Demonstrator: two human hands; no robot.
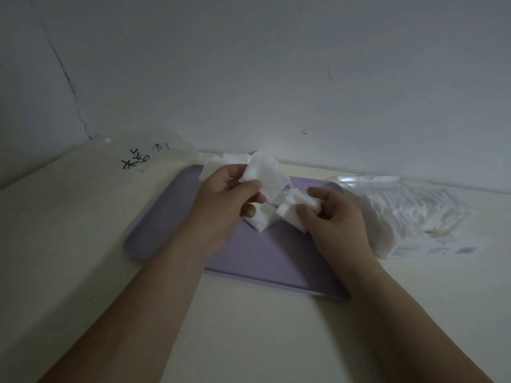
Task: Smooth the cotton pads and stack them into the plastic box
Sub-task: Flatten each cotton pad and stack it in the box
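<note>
1. Cotton pads lie in a loose, rumpled heap on the far half of a purple tray, which rests on the pale surface. A few more are strewn toward the wall.
2. The left hand is raised over the heap. Its thumb and fingers pinch a flat pad by the near corner, so the pad sticks up and away.
3. The right hand sits just to the right of the heap, with its fingers curled round a crumpled pad.
4. The heap lies between the two hands and slightly beyond them, and neither hand is plainly nearer to it.
5. The plastic box is probably the clear shape at the far right, behind a full pack of pads, but the dim, blurred view leaves this unsure. Another clear item with black marks sits at the far left.
6. If the box is the one on the right, the right hand is nearer to it, and stacking would call for a reach rightward and away from the body.
</note>
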